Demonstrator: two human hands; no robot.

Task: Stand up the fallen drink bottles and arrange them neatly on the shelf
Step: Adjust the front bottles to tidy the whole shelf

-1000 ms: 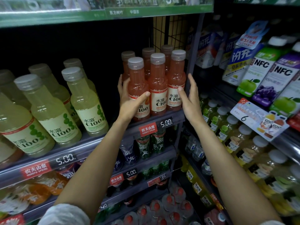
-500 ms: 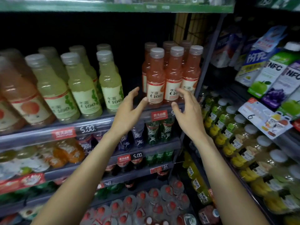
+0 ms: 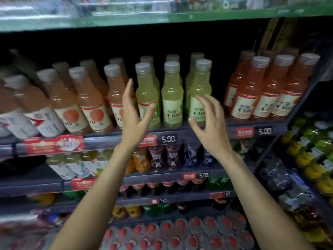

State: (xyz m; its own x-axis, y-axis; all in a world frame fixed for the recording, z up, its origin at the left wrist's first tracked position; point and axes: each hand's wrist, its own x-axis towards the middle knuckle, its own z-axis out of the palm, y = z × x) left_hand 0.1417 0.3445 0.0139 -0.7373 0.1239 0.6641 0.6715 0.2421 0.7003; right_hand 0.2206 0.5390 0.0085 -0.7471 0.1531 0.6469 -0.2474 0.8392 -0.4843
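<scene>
Upright yellow-green C100 bottles (image 3: pixel 172 98) stand in rows at the middle of the top shelf (image 3: pixel 198 137). My left hand (image 3: pixel 134 112) is raised in front of the leftmost yellow-green bottle (image 3: pixel 146 94), fingers spread, holding nothing. My right hand (image 3: pixel 210 123) hovers open in front of the rightmost yellow-green bottle (image 3: pixel 200 92). Red-orange C100 bottles (image 3: pixel 266 91) stand upright at the right end of the shelf. Peach-coloured bottles (image 3: pixel 90 100) stand to the left; they look tilted, which may come from the wide lens.
Red-and-white labelled bottles (image 3: pixel 30 120) stand at the far left. Price strips reading 5.00 (image 3: pixel 168 139) line the shelf edge. Lower shelves hold dark and orange drinks (image 3: pixel 162 157) and red-capped water bottles (image 3: pixel 180 233). A side rack (image 3: pixel 311 159) with yellow-green bottles stands right.
The view has swung left along the shelf. Both hands have left the red-orange bottles and now hover open in front of the yellow-green ones.
</scene>
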